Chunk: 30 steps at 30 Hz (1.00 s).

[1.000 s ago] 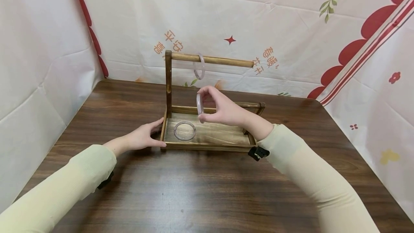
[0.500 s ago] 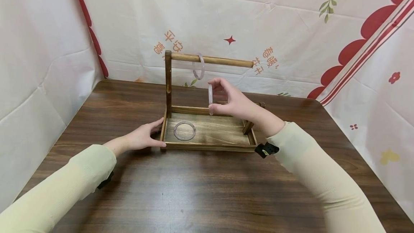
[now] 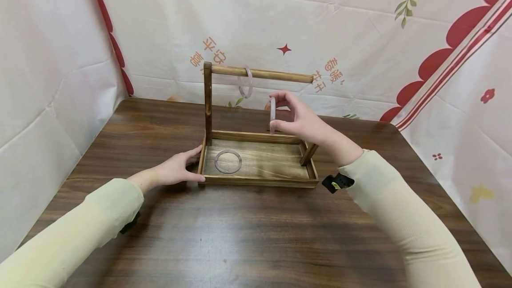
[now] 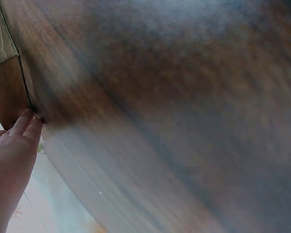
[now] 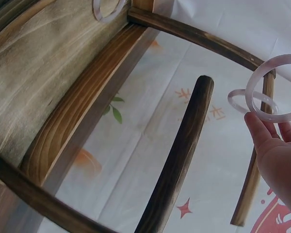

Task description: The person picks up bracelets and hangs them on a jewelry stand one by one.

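Observation:
My right hand [image 3: 302,119] pinches a pale lilac bangle [image 3: 273,112] between thumb and fingers, upright above the back of a wooden tray [image 3: 272,159]. The right wrist view shows this bangle [image 5: 276,118] face-on at the fingertips. A second bangle [image 3: 250,84] hangs from the stand's upper bar [image 3: 282,75], left of its middle. Another bangle [image 3: 228,172] lies flat in the tray's left part. My left hand [image 3: 174,168] rests against the tray's left end, thumb at the front corner; its fairly straight fingers [image 4: 23,124] touch the wood in the left wrist view.
A tall post [image 3: 208,101] carries the upper bar at the left; the bar's right end is free. A shorter post [image 3: 308,154] stands at the tray's right, its lower bar [image 5: 177,155] showing in the right wrist view. A patterned white cloth [image 3: 168,26] surrounds the brown table [image 3: 224,234].
My right hand has carried its bangle rightward and up, away from the hanging bangle and toward the bar's free end. The left hand, the tray and the other bangles have stayed put.

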Motion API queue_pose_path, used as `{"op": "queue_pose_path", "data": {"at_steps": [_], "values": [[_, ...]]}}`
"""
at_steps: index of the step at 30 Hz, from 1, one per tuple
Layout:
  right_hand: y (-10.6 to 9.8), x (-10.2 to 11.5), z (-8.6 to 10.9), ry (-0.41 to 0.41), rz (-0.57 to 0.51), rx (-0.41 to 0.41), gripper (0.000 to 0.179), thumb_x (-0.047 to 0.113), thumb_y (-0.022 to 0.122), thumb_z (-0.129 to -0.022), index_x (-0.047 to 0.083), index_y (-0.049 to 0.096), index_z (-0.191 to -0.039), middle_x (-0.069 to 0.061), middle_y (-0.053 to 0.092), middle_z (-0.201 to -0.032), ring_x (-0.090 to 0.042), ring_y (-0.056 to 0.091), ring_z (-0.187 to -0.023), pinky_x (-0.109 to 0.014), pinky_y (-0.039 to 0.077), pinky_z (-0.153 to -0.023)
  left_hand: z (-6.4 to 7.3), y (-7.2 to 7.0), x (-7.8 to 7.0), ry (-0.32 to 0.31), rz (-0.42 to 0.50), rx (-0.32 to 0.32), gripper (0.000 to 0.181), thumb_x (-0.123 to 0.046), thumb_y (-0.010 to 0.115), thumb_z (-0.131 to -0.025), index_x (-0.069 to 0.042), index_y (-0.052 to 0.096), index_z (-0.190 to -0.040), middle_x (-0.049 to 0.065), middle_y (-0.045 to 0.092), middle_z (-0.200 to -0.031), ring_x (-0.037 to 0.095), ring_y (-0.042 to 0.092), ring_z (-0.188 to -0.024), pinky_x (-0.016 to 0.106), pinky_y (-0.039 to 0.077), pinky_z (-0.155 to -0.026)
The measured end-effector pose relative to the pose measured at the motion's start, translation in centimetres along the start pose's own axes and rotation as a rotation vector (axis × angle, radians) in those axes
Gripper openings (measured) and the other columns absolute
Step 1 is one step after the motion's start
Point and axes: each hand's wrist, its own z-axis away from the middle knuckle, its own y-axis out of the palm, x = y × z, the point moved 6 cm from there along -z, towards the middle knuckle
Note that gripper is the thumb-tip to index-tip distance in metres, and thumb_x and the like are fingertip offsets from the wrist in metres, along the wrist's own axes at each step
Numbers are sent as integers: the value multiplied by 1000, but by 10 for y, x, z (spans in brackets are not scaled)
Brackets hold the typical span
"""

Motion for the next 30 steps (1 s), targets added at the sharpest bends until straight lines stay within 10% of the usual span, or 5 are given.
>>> {"op": "queue_pose_path", "data": {"at_steps": [15, 30], "values": [[-23, -13, 10, 90, -20, -47, 57, -3, 57, -87, -6, 29, -137, -20, 38, -128, -33, 43, -124, -45, 34, -108, 0, 0, 0, 5, -1, -2, 98, -33, 71, -83, 1, 8, -150, 26, 25, -150, 40, 37, -133, 53, 32, -107], [-46, -18, 21, 69, 1, -134, 54, -3, 58, -86, -3, 31, -132, -4, 41, -117, -9, 46, -110, -33, 35, -108, -1, 0, 1, 8, -1, -1, 98, -33, 71, -83, 0, 8, -150, 26, 24, -151, 39, 37, -133, 53, 32, -107]]}}
